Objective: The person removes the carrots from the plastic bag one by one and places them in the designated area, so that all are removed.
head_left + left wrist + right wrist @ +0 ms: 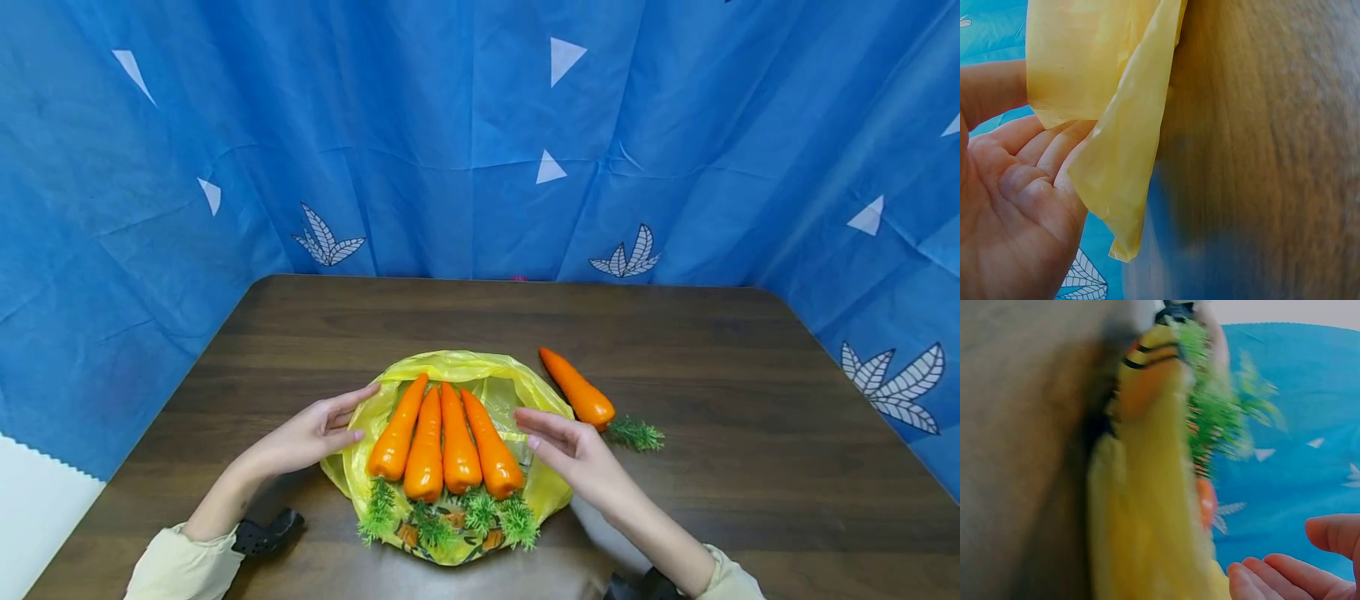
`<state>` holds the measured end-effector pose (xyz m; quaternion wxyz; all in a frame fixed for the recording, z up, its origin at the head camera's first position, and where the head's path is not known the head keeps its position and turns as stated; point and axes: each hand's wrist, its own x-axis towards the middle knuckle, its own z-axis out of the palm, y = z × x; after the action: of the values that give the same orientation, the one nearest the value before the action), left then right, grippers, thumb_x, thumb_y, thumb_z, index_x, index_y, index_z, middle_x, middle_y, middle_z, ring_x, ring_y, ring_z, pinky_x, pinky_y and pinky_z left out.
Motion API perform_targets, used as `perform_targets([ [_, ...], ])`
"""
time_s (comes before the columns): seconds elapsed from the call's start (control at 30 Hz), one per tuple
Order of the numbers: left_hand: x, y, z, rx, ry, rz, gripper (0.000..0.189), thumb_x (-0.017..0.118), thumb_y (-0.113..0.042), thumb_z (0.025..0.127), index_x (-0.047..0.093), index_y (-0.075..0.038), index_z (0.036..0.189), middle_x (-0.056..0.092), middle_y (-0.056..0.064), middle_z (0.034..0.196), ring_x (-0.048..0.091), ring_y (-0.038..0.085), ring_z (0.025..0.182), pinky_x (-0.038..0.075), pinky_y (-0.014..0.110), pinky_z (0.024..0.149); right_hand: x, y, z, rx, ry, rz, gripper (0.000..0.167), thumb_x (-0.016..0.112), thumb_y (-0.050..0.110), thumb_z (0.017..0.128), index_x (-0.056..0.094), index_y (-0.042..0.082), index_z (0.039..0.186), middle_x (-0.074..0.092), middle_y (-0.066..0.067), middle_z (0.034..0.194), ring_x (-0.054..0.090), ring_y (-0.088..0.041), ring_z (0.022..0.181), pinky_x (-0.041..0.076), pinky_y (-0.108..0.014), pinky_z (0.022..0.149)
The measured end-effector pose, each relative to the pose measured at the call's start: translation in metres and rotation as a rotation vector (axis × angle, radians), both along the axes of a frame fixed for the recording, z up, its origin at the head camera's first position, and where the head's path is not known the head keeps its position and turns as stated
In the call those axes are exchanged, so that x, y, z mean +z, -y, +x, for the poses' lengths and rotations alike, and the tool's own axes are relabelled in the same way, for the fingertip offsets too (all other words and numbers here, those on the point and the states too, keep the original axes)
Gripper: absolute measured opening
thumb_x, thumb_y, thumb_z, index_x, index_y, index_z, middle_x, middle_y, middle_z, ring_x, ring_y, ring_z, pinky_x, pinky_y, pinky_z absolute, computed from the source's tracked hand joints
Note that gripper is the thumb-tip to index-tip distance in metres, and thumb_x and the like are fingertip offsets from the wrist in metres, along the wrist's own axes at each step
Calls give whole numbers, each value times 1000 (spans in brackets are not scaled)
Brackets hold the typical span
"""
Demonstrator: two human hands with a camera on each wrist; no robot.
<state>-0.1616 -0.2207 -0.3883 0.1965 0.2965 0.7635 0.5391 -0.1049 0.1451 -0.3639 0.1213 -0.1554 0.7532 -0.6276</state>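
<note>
A yellow plastic bag (450,362) lies spread with its mouth wide. Several shiny orange carrots (424,450) with green tops rest side by side in it, tips pointing away and tops toward the near edge. At the bag's left rim is my left hand (303,433), fingers extended and thumb apart. In the left wrist view, yellow plastic (1129,150) hangs in front of its fingertips. My right hand (577,458) hovers by the right rim, its fingers loosely extended and nothing between them. Another carrot (577,390) lies on the table just beyond the right hand.
The dark wooden table (720,375) reaches back to a blue patterned cloth (480,150) hanging behind it and along both sides. A white surface (37,508) shows at the lower left. Black wrist straps (266,533) sit near the cream sleeves.
</note>
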Motion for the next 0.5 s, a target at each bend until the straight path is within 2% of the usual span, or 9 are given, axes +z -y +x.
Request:
perform_targets([
  [0.23,2,-1,-1,5,5,-9,61,52,-2,95,19,10,144,15,28,148,28,42,129,40,25,93,-14,16,4,17,31,-8,43,54,10,95,45,-10,132,45,-26,134,45,-35,121,41,-29,94],
  [0.5,2,-1,0,7,22,-3,60,51,-2,95,18,9,144,15,28,149,28,42,129,40,25,93,-23,27,7,47,27,8,60,65,10,89,36,-10,138,35,-24,141,32,-35,130,26,-38,104],
])
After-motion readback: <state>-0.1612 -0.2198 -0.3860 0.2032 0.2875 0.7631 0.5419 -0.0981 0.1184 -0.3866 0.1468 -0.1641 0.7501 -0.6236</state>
